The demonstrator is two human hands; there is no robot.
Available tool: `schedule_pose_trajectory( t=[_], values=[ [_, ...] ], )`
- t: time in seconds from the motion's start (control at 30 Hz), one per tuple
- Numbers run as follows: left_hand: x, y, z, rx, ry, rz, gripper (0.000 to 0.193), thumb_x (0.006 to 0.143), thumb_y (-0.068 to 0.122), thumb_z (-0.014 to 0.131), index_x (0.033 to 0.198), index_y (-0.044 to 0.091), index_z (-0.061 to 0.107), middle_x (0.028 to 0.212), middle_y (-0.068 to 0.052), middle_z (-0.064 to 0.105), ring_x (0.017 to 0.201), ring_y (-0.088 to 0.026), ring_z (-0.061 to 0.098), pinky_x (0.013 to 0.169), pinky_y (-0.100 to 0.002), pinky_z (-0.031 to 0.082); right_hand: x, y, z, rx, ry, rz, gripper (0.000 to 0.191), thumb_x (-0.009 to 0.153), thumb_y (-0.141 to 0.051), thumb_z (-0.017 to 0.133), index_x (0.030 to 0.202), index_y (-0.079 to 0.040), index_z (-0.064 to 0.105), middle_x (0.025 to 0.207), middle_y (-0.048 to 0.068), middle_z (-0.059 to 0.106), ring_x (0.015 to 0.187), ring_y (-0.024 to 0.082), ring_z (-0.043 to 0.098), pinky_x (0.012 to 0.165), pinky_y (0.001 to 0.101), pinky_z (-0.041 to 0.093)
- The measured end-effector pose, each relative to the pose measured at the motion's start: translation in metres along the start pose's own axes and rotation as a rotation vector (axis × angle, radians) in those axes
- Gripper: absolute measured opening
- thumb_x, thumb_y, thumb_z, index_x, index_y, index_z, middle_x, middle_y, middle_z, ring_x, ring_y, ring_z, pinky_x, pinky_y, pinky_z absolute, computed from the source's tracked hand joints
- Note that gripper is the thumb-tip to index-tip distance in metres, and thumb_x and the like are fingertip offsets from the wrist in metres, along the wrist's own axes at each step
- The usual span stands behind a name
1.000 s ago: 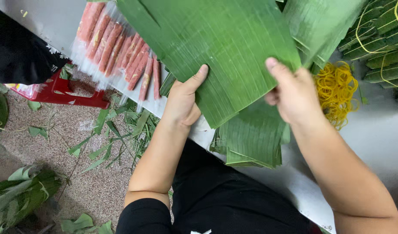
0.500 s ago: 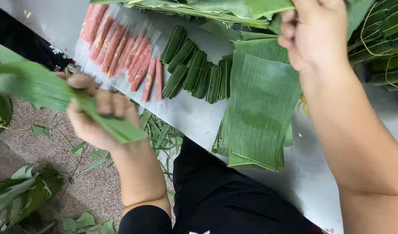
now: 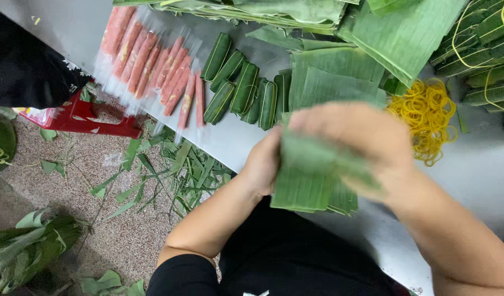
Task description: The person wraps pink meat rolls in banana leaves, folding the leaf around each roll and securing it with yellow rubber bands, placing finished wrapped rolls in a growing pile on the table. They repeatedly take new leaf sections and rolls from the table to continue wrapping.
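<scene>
My left hand (image 3: 261, 164) and my right hand (image 3: 367, 143) meet over the near edge of the steel table (image 3: 482, 175). Between them they grip a green cut leaf piece (image 3: 302, 164). The right hand is blurred by motion and lies on top of the leaf. Under the hands lies a stack of cut leaf pieces (image 3: 331, 82), partly hidden. Just beyond the left hand stand several green leaf-wrapped rolls (image 3: 241, 87).
Pink sausages in clear plastic (image 3: 153, 66) lie at the table's left. Yellow rubber bands (image 3: 427, 115) are heaped on the right, with tied green bundles (image 3: 485, 49) behind them. Large leaves (image 3: 263, 11) lie at the back. A red stool (image 3: 82, 118) and leaf scraps (image 3: 169, 170) are on the floor.
My left hand came in from over the floor on the left, and my right hand came down from the back. Both now meet on a leaf piece over the stack.
</scene>
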State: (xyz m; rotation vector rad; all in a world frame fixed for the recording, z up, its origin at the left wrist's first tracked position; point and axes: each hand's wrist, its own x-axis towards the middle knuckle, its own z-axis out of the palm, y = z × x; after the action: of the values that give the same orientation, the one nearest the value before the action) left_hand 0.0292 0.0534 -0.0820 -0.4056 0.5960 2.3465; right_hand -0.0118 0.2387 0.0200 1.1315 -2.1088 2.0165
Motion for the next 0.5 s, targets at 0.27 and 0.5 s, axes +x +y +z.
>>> schedule_pose_trajectory(
  t=[0.27,0.5],
  values=[
    [-0.004,-0.010,0.001,0.701,-0.089,0.089,0.041,0.107,0.033,0.061,0.132,0.000,0.066,0.120,-0.008,0.073,0.111,-0.018,0.067,0.100,-0.036,0.055,-0.036,-0.013,-0.003,-0.748,-0.059,-0.109,0.053,0.079,-0.046,0.080,0.107,-0.003,0.069,0.104,0.011,0.072,0.096,0.031,0.070,0.084,0.0412,0.057],
    [-0.034,-0.005,0.027,1.428,-0.307,0.162,0.025,0.103,0.031,0.062,0.114,0.011,0.072,0.099,-0.013,0.076,0.090,-0.025,0.073,0.080,-0.039,0.057,-0.078,0.007,-0.003,-0.931,-0.147,0.073,0.036,0.079,-0.035,0.088,0.065,-0.016,0.061,0.059,0.005,0.051,0.051,0.027,0.054,0.051,0.0433,0.040]
  ],
)
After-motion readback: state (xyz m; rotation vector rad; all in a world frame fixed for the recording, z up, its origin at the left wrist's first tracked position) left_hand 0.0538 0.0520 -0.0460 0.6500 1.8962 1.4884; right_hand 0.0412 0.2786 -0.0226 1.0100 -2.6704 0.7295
